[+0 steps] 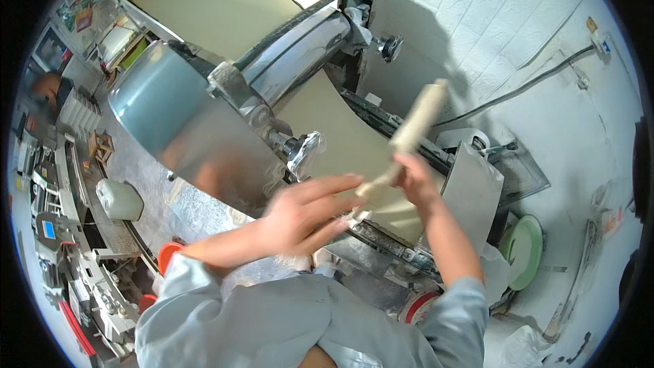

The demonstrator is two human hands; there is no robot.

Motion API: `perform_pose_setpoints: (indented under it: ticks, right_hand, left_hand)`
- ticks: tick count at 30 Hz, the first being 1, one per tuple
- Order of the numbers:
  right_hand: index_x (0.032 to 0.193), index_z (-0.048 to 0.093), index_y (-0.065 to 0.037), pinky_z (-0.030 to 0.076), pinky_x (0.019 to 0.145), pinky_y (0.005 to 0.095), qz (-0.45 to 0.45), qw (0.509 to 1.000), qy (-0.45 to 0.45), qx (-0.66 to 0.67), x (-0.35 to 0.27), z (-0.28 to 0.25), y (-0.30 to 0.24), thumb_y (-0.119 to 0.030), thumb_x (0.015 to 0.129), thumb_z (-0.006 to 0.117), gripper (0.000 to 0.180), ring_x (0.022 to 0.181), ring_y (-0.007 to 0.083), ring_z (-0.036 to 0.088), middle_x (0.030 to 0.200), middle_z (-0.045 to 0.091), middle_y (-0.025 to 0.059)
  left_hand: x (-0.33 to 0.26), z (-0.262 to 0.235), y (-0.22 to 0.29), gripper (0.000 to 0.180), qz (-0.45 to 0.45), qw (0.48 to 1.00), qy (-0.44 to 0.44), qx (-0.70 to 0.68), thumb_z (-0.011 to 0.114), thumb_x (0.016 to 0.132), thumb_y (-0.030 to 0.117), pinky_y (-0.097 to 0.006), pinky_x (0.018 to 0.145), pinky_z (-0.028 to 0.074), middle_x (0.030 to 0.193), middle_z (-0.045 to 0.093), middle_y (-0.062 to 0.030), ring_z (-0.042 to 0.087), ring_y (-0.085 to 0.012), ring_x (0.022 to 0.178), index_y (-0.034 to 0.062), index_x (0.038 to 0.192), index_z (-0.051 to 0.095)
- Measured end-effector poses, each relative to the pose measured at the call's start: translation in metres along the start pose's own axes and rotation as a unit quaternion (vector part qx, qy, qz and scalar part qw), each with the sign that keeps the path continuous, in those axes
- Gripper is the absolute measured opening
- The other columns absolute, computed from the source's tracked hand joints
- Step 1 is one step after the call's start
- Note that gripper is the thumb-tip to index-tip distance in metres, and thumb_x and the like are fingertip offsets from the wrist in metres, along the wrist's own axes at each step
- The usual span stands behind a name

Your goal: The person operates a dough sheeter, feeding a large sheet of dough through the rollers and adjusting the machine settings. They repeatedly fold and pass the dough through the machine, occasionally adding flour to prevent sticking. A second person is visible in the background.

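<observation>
A pale, cream-coloured rolling pin slants up and away to the right over a dough sheeting machine. Its thinner lower part is in my right hand, whose fingers are wrapped round it. My left hand is slightly blurred, its fingers stretched out toward the pin's lower end; whether they touch it I cannot tell. Beneath the pin, a smooth cream dough sheet runs down from the machine's shiny metal roller. More dough spreads out behind the roller.
A rounded metal housing stands left of the roller, with black adjusting knobs at the machine's side. A green round basin leans at the right wall. A white plastic jug sits on the floor at left, near a red bucket.
</observation>
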State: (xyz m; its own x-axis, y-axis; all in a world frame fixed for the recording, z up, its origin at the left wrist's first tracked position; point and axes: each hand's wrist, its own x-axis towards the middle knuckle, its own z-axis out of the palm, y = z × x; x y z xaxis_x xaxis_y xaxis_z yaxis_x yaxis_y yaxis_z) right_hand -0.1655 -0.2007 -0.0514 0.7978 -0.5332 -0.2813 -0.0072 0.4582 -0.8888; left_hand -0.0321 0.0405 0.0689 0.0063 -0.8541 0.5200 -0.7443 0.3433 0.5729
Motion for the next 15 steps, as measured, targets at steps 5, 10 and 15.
perform_pose_setpoints:
  ticks: [5, 10, 15]
  right_hand:
    - [0.081, 0.063, -0.006, 0.037, 0.04, 0.0306, 0.22, 0.969, 0.063, -0.091, 0.088, 0.029, 0.085, -0.028, 0.075, 0.069, 0.023, 0.042, 0.0162, 0.044, 0.063, 0.051, 0.0063]
    - [0.081, 0.058, 0.001, 0.037, 0.037, 0.0349, 0.255, 0.955, 0.094, -0.121, 0.118, 0.04, 0.124, -0.023, 0.074, 0.072, 0.028, 0.039, 0.0194, 0.045, 0.062, 0.052, 0.0106]
    - [0.081, 0.055, 0.001, 0.038, 0.036, 0.0361, 0.302, 0.93, 0.129, -0.166, 0.12, 0.05, 0.114, -0.023, 0.074, 0.072, 0.03, 0.038, 0.0214, 0.048, 0.065, 0.055, 0.0135]
  left_hand:
    - [0.047, -0.17, -0.004, 0.03, 0.05, 0.916, 0.075, 0.391, 0.054, 0.08, 0.011, -0.041, 0.089, 0.044, 0.119, 0.058, -0.0189, 0.056, -0.0319, 0.11, 0.001, 0.107, 0.062]
    - [0.075, -0.295, -0.103, 0.043, -0.077, 0.751, 0.059, 0.653, 0.05, 0.093, 0.037, -0.043, 0.107, 0.028, 0.141, 0.04, -0.0106, 0.033, -0.0274, 0.133, 0.0159, 0.13, 0.05]
    - [0.052, -0.314, -0.168, 0.044, -0.199, 0.771, 0.047, 0.602, 0.052, 0.09, 0.039, -0.042, 0.105, 0.03, 0.14, 0.041, -0.0108, 0.035, -0.0288, 0.131, 0.0204, 0.129, 0.05]
